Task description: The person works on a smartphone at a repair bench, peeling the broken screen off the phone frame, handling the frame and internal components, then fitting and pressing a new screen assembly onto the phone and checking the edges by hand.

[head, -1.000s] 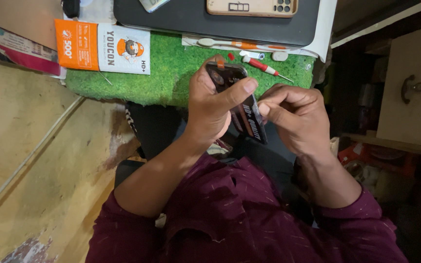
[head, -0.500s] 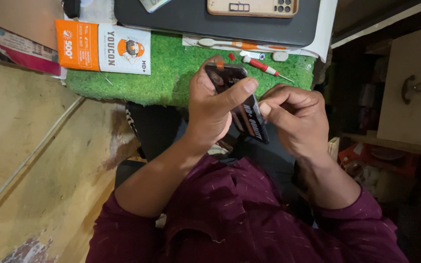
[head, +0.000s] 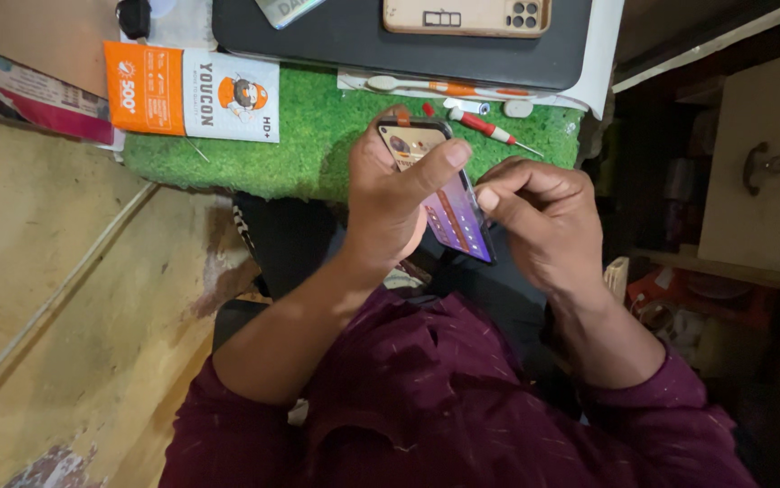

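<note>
**Phone held over the edge of a green mat**

At the far left, a flat rectangular packet (head: 191, 93), orange at one end and white with a cartoon figure at the other, is laid on the green artificial-grass mat (head: 317, 145) covering the counter. Behind it a dark grey tray (head: 363, 41) is seen, with a beige phone (head: 467, 15) lying face down on it. A slim smartphone with a lit purple screen (head: 439, 192) is gripped in the left hand (head: 390, 208), thumb laid across its top. Its right edge is pinched by the curled fingers of the right hand (head: 543, 221). A red-handled screwdriver (head: 489, 128) is left on the mat just beyond.
</note>
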